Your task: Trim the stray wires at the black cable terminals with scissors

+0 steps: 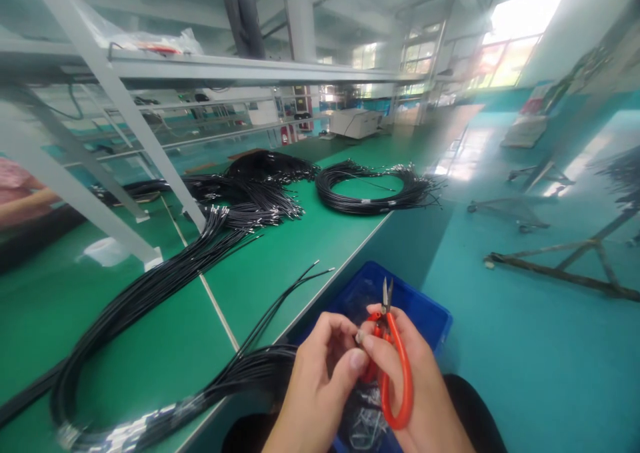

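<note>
Over the blue bin point(425, 306), the right hand point(417, 356) is wrapped around red-handled scissors point(401, 349), their short metal blades slightly parted, pointing up. The left hand point(320, 366) curls beside it; whether it grips anything, I can't tell. Fingers hide part of the handles.

Red-handled scissors point(401, 351) point upward, blades point(385, 294) parted, near a small pale piece point(359, 336).

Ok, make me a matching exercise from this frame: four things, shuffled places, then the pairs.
Things:
1. Red-handled scissors
2. Blue bin
3. Ring-shaped coil of black cables
4. Clear plastic bag

Places:
A. Lower than the tabletop, beside its edge
B. On the raised shelf
C. In the right hand
D. On the green tabletop

Pairs: 1-C, 2-A, 3-D, 4-B
</note>
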Demonstrator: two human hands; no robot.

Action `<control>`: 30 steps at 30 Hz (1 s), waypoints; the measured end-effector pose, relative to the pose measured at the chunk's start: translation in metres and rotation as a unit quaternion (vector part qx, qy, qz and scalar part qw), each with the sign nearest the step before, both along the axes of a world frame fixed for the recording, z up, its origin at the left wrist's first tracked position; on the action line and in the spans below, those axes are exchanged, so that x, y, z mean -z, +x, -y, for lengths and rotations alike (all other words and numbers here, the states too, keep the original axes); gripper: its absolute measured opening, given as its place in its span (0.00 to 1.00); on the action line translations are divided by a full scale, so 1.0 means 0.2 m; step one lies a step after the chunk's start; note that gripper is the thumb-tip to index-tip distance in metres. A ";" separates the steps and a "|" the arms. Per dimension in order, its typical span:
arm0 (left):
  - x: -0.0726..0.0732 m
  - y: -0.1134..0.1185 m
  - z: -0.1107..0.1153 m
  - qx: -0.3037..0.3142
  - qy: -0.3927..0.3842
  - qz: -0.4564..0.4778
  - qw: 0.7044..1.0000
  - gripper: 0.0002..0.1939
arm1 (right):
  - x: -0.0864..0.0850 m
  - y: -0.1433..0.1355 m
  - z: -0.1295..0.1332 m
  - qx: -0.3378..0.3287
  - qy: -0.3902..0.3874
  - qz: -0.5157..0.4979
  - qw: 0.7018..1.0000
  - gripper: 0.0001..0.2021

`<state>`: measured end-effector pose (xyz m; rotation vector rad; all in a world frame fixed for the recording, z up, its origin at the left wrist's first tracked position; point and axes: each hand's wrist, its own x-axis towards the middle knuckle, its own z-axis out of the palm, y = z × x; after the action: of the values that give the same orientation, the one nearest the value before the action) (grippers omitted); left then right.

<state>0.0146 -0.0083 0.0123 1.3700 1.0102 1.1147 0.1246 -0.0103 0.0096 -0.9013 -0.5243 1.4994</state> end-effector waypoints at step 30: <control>0.01 -0.09 -0.02 -0.146 0.306 -0.279 0.899 0.11 | 0.00 -0.02 0.00 -0.040 0.013 -0.108 0.993 0.08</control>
<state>-0.0029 -0.0047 0.0101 2.1836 1.3713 1.3658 0.1196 -0.0107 0.0089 -0.6938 -0.4247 1.6366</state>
